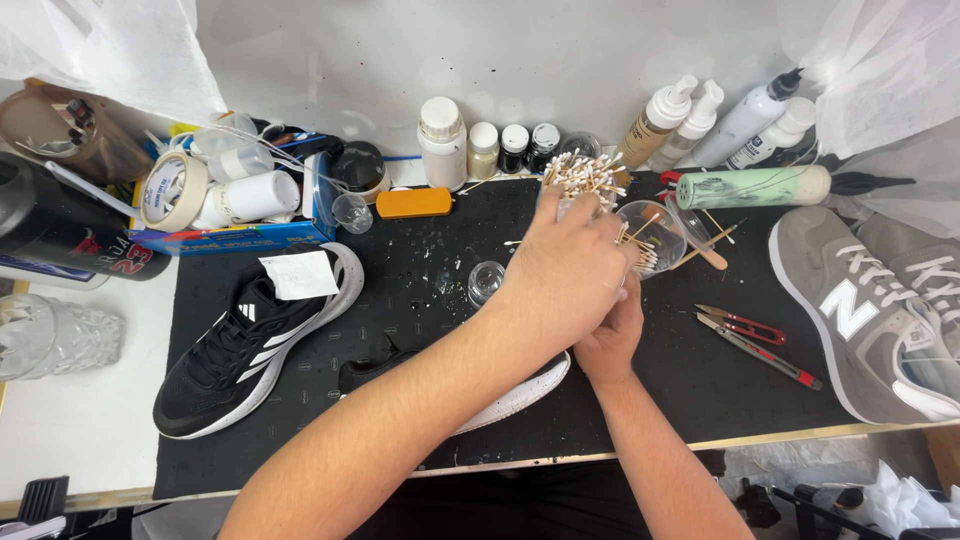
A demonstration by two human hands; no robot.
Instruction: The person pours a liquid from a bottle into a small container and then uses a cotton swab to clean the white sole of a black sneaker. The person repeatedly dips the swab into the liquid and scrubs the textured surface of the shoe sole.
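Reaching forward, the left hand [565,265] is covering upright cotton swabs [588,172] just beyond its fingers; the right hand [612,335] sits beneath, grips hidden.

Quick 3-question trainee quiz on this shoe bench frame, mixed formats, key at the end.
1. True or false: the left hand reaches into a bunch of cotton swabs.
2. Which shoe lies at the mat's left side? A) grey sneaker B) black sneaker with white stripes C) brown boot
3. Fill in: right of the clear cup lie a small pair of red-handled ____.

Key: 1 true; 2 B; 3 snips. The right hand sits mostly hidden under the left, so its grip cannot be told.
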